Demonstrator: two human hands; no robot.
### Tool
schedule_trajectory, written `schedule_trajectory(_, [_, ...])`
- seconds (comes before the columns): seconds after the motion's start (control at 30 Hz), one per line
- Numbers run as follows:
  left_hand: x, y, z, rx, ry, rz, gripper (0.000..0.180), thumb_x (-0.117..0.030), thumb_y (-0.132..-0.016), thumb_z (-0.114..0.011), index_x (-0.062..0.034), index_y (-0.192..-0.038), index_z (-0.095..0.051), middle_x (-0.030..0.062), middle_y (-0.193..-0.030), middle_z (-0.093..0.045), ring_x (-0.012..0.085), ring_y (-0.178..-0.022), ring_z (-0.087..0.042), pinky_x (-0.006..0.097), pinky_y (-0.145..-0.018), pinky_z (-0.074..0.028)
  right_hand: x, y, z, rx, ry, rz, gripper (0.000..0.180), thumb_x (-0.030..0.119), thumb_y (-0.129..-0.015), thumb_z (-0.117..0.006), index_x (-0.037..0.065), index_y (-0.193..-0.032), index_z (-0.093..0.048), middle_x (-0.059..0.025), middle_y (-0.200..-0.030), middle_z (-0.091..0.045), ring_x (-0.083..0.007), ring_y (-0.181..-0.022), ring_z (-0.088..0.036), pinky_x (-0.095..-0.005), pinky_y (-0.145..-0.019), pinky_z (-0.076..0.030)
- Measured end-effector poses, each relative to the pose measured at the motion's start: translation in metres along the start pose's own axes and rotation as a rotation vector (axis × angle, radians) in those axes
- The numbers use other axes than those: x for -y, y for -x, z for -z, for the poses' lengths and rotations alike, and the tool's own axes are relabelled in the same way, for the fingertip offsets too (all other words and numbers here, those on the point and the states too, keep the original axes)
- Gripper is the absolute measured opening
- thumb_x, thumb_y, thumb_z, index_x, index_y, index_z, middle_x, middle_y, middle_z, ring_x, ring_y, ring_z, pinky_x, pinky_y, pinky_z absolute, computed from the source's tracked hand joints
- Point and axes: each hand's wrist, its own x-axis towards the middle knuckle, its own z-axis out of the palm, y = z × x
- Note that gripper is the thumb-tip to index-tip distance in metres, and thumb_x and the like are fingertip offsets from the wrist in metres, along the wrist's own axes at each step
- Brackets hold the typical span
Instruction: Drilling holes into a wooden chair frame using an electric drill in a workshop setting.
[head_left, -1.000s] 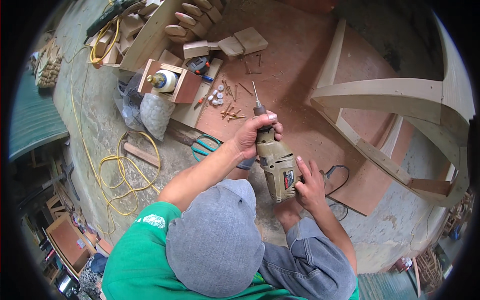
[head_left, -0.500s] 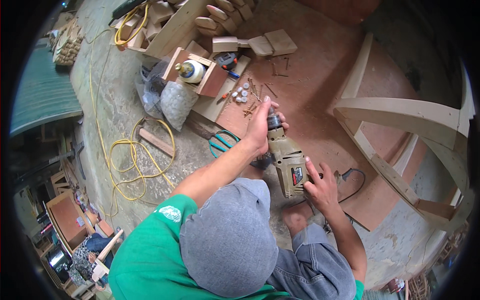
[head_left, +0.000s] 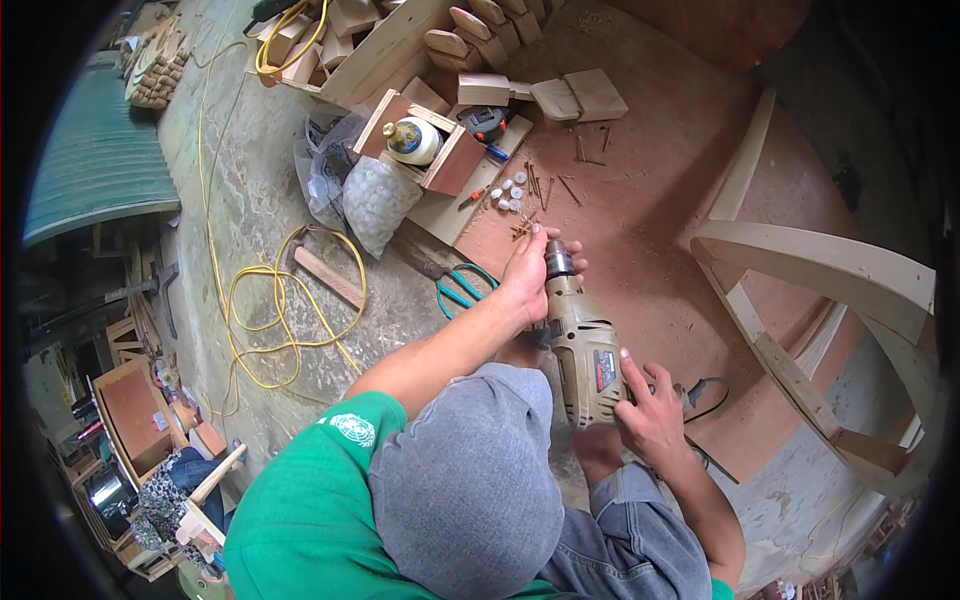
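Note:
A khaki power drill (head_left: 582, 352) lies across both my hands, its chuck pointing away from me. My left hand (head_left: 528, 277) is closed around the dark chuck, with fingertips showing on its right side. At the rear of the drill, my right hand (head_left: 655, 412) grips the handle, which is mostly hidden beneath it. Just beyond the left hand, several long screws (head_left: 568, 190) and white round caps (head_left: 503, 192) are scattered on a reddish-brown board (head_left: 640, 170). Scissors with teal handles (head_left: 462, 290) lie left of the drill.
A small wooden box holds a white bottle (head_left: 412, 141), beside a bag of white caps (head_left: 378, 205) and a tape measure (head_left: 484, 124). Wood blocks (head_left: 580, 95) lie farther off. A curved wooden frame (head_left: 800, 255) stands right. Yellow cord (head_left: 232, 345) loops on the left floor.
The whole view has shifted, so the scene sits farther right. Against the screws, the drill and both hands have drawn slightly back toward me. Both hands keep their hold.

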Motion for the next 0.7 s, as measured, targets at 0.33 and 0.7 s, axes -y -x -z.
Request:
schedule_trajectory(0.33, [-0.027, -0.054, 0.053, -0.248, -0.891, -0.521, 0.035, -0.041, -0.104, -0.053, -0.0088, -0.096, -0.064, 0.0122, -0.087, -0.069, 0.0276, -0.075, -0.067, 0.045, -0.062, -0.054, 0.015, 0.034, 0.012, -0.105, -0.903, -0.367, 0.078, 0.004, -0.071, -0.068, -0.005, -0.143, -0.039, -0.0226, -0.134, -0.054, -0.0352, -0.115, -0.058, -0.0403, -0.094, -0.049])
schedule_trajectory(0.7, [-0.083, -0.039, 0.093, -0.63, -1.728, -1.021, 0.023, -0.037, -0.092, -0.067, -0.02, -0.108, -0.068, 0.0124, -0.085, -0.073, 0.0429, -0.079, -0.069, 0.056, -0.066, -0.054, 0.026, 0.051, 0.016, -0.174, -1.354, -0.761, 0.08, -0.012, -0.081, -0.06, 0.003, -0.15, -0.024, -0.0079, -0.112, -0.054, -0.0122, -0.087, -0.057, -0.026, -0.068, -0.05])
